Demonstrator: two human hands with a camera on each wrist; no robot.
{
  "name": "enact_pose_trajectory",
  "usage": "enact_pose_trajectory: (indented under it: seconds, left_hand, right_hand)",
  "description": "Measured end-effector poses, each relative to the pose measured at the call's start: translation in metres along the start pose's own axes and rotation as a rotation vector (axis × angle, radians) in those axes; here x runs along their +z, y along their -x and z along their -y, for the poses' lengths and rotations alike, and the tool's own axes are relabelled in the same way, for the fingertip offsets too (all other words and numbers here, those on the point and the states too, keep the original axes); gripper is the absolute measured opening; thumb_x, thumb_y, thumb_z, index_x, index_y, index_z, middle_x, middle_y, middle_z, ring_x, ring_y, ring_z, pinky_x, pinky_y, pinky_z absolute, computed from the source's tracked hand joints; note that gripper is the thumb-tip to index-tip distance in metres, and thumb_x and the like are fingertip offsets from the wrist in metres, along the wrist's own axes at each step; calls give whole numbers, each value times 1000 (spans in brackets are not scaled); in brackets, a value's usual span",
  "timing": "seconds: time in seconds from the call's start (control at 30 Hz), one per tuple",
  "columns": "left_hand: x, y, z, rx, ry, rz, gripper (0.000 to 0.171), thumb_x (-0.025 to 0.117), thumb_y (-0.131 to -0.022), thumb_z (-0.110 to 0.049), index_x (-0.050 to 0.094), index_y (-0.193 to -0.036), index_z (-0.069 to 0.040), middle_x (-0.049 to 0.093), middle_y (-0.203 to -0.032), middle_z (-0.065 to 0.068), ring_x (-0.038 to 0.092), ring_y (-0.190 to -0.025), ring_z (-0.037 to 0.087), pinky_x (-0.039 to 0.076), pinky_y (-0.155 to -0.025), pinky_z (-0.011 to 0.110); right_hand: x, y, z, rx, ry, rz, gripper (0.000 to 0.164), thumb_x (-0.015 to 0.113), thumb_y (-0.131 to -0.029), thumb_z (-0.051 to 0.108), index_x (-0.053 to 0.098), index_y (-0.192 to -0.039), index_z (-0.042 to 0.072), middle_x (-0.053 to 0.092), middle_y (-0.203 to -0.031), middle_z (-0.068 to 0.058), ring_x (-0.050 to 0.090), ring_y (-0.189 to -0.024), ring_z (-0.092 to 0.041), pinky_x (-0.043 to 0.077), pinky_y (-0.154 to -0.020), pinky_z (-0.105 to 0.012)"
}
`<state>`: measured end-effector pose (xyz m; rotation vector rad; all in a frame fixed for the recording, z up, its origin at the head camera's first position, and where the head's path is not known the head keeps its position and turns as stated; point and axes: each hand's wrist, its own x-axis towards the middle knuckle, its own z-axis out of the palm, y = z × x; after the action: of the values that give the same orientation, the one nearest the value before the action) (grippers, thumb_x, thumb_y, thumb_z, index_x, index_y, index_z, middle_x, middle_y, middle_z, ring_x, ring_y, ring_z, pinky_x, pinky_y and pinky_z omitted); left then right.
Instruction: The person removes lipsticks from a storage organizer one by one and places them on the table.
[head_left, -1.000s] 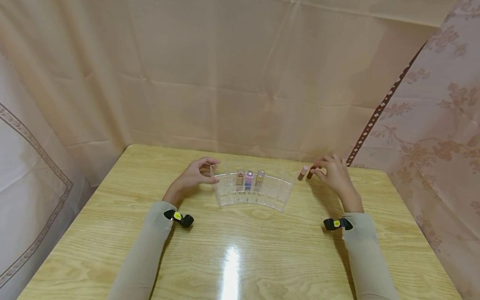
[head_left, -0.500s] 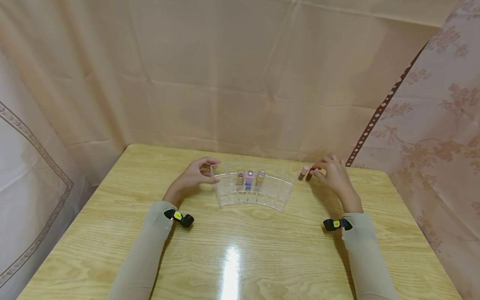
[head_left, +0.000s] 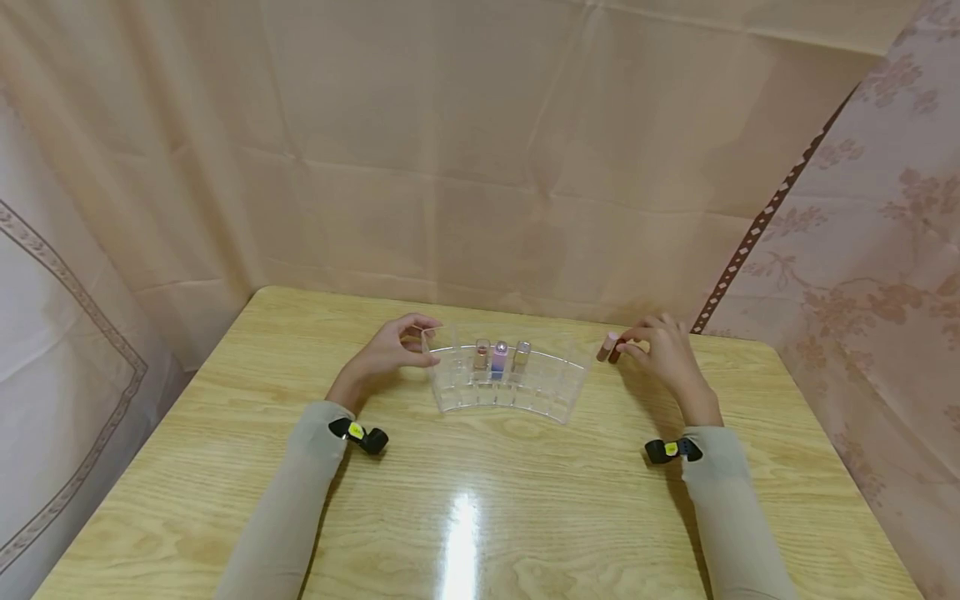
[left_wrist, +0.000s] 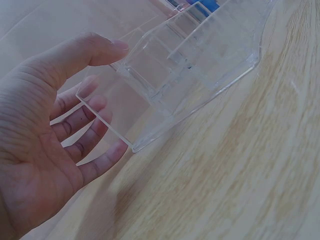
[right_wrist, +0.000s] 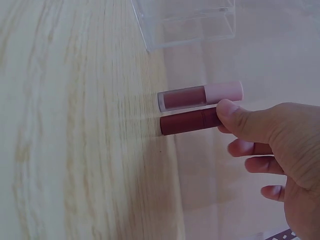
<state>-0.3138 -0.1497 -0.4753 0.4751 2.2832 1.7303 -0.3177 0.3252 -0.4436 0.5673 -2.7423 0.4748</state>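
My left hand [head_left: 386, 346] grips the left end of a clear, curved lipstick organizer [head_left: 551, 385], thumb on one side and fingers on the other. Three lip products stand in its back row: a brownish one [head_left: 481, 358], a pink-and-blue one [head_left: 499, 360] and a clear-topped one [head_left: 521, 358]. To the right of the organizer, my right hand [head_left: 667, 354] pinches the top of a dark red lipstick [right_wrist: 185, 121] between thumb and forefinger. This lipstick stands upright on the table, close beside a pink-capped lip gloss tube [right_wrist: 182, 98]. My other right fingers are loosely bent.
A wood-grain table [head_left: 390, 500] carries everything. Behind it hangs a beige curtain [head_left: 480, 167], close to the back edge, and a floral cloth [head_left: 862, 292] hangs on the right.
My right hand has shifted slightly left with the dark red lipstick, which now stands closer to the pink-capped lip gloss. The left hand and organizer have stayed put.
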Motion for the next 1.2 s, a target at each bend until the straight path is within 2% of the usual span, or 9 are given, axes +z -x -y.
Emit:
enact_pose_trajectory:
  seconds: [0.37,0.83,1.2]
  left_hand:
    - [-2,-1,2,7,1,-3,60,83,-84,-8,57,-137,-4,55,-128,21,56,-104,26,48,-93,34]
    - [-1,1,0,17,-6,-10,60,83,-83,-7,57,-137,-3,55,-127,20,58,-105,25,49,-92,32]
    - [0,-1,-1,21,-9,-10,59,83,-83,-6,57,-136,-1,54,-123,21,56,-98,24,49,-88,30]
  right_hand:
    - [0,1,0,-5,-8,9,15,78,-89,14,78,-99,3,68,-96,-17,48,-98,-34,29,-84,-50]
    - [0,0,-1,6,-26,22,14,78,-90,14,77,-98,3,67,-95,-17,49,-101,-36,30,-86,-55]
    - [0,1,-6,32,-30,37,15,77,-91,17,78,-100,5,67,-96,-16,48,-101,-34,29,-84,-50]
